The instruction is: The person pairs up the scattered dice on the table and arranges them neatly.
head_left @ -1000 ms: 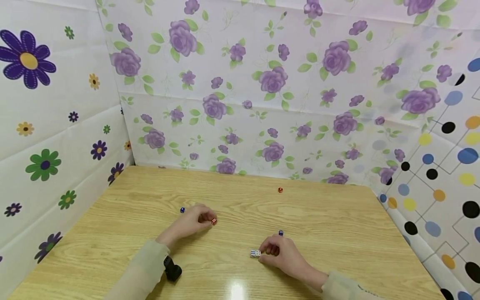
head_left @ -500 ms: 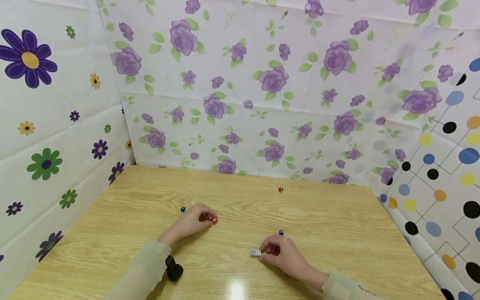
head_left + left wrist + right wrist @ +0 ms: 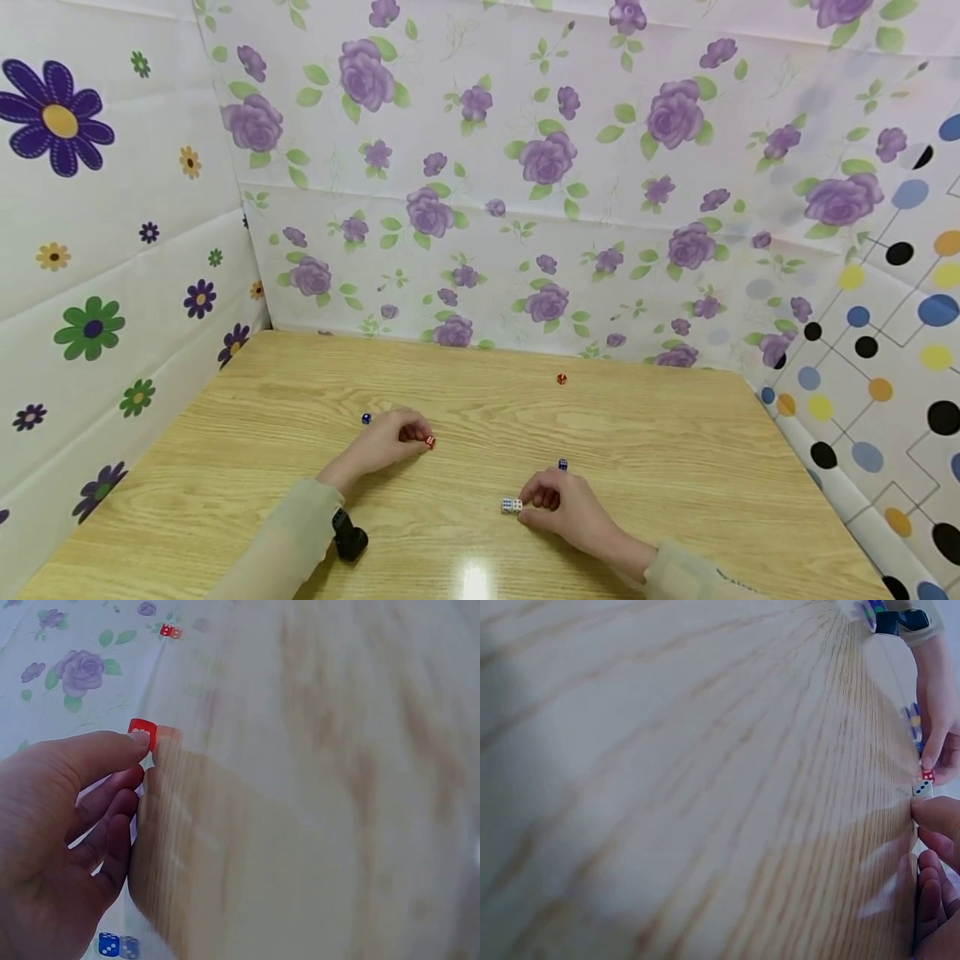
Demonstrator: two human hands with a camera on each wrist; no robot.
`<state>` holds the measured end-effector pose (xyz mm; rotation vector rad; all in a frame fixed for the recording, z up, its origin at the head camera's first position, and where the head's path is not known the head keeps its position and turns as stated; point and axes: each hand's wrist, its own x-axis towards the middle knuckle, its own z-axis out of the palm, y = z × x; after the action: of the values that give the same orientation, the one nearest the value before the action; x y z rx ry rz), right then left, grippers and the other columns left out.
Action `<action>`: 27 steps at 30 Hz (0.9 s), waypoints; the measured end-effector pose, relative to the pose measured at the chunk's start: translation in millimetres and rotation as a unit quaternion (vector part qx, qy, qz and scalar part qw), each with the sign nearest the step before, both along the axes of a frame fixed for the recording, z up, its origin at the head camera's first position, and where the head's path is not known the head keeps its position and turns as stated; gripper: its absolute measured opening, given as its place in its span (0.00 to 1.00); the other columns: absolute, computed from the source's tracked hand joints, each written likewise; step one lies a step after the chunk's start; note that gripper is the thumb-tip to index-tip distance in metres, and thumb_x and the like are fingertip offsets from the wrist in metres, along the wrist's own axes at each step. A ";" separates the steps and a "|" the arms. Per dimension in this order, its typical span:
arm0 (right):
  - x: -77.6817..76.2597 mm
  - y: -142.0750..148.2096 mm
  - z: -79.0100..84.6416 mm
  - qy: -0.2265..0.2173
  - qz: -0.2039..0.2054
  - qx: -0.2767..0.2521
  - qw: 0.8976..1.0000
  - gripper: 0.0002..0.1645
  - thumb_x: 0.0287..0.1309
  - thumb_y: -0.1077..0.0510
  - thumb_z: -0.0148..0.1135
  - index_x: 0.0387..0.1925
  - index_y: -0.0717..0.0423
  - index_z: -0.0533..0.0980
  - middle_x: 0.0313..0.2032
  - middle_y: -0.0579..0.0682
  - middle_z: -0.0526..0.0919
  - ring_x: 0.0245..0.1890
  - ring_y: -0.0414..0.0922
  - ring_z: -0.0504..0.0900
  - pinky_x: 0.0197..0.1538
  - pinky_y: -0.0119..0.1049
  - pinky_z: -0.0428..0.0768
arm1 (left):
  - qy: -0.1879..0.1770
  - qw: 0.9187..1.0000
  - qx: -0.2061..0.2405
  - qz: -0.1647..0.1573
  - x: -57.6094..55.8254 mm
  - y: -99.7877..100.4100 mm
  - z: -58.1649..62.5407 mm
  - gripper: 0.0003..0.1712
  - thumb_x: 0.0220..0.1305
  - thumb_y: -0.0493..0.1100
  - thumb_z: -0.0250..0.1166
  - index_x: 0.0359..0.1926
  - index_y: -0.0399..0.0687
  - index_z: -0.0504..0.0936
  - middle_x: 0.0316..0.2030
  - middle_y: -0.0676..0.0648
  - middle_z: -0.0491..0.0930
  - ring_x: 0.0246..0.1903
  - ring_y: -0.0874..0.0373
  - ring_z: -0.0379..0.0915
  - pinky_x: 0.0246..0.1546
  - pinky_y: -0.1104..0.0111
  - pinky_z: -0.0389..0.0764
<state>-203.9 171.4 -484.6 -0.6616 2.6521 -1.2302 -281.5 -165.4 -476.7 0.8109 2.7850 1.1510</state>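
Observation:
My left hand (image 3: 386, 443) pinches a red die (image 3: 431, 442) between thumb and fingers, low over the wooden table. In the left wrist view that red die (image 3: 142, 733) shows at the thumb tip, white dots partly covered. Two white dice lie side by side at the table's middle: one with blue dots (image 3: 507, 505), the other with red dots (image 3: 517, 505). With thumb and index finger, my right hand (image 3: 567, 511) holds the red-dotted one at its right side. A white die (image 3: 922, 788) also shows beyond the right thumb in the right wrist view.
One blue die (image 3: 366, 419) lies behind my left wrist, another blue die (image 3: 563, 464) just beyond my right knuckles. Farther back rests a red die (image 3: 562, 379). Flowered and dotted cloth walls border the wooden table (image 3: 675, 433). A black device (image 3: 349, 537) sits on my left wrist.
Hardly anything differs. Both hands keep their places at the dice; a tiny shift of the whole head view is all that shows.

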 end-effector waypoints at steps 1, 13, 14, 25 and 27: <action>0.0 0.1 -0.2 0.001 0.000 0.000 1.000 0.07 0.54 0.51 0.73 0.34 0.42 0.82 0.32 0.43 0.79 0.29 0.33 0.72 0.34 0.28 0.74 | -0.001 1.000 -0.001 0.001 0.1 0.2 0.1 0.04 0.62 0.39 0.69 0.39 0.49 0.84 0.33 0.53 0.81 0.32 0.66 0.73 0.35 0.73 0.76; 0.4 0.3 0.3 0.001 0.002 -0.003 1.000 0.06 0.54 0.51 0.73 0.34 0.42 0.82 0.32 0.43 0.79 0.29 0.33 0.72 0.34 0.28 0.74 | 0.005 1.000 -0.012 -0.003 -1.1 1.4 -1.6 0.03 0.62 0.41 0.69 0.37 0.52 0.83 0.33 0.55 0.80 0.32 0.67 0.73 0.35 0.73 0.77; 0.4 0.3 0.3 0.001 0.002 -0.004 1.000 0.07 0.54 0.51 0.73 0.34 0.42 0.82 0.32 0.43 0.79 0.29 0.33 0.72 0.34 0.28 0.74 | 0.007 1.000 -0.012 -0.004 -1.3 1.5 -1.7 0.03 0.62 0.41 0.69 0.37 0.52 0.83 0.33 0.55 0.80 0.32 0.67 0.73 0.35 0.73 0.77; -0.3 0.7 -1.4 0.009 0.006 -0.005 1.000 0.07 0.54 0.51 0.73 0.35 0.42 0.82 0.32 0.42 0.79 0.30 0.33 0.73 0.34 0.28 0.75 | 0.006 1.000 -0.011 -0.019 3.1 12.8 3.0 0.03 0.61 0.39 0.70 0.36 0.50 0.84 0.33 0.54 0.81 0.32 0.68 0.73 0.35 0.74 0.77; -0.4 0.9 -1.4 0.008 0.006 -0.006 1.000 0.07 0.54 0.51 0.73 0.35 0.42 0.82 0.32 0.43 0.79 0.30 0.33 0.73 0.34 0.28 0.75 | 0.004 1.000 -0.011 -0.021 3.3 17.3 2.4 0.03 0.61 0.39 0.70 0.35 0.50 0.84 0.33 0.54 0.81 0.32 0.68 0.74 0.35 0.74 0.78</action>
<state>-204.3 172.2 -485.9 -0.6914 2.6507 -1.2442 -278.2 -148.1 -474.4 0.8703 2.7684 1.1106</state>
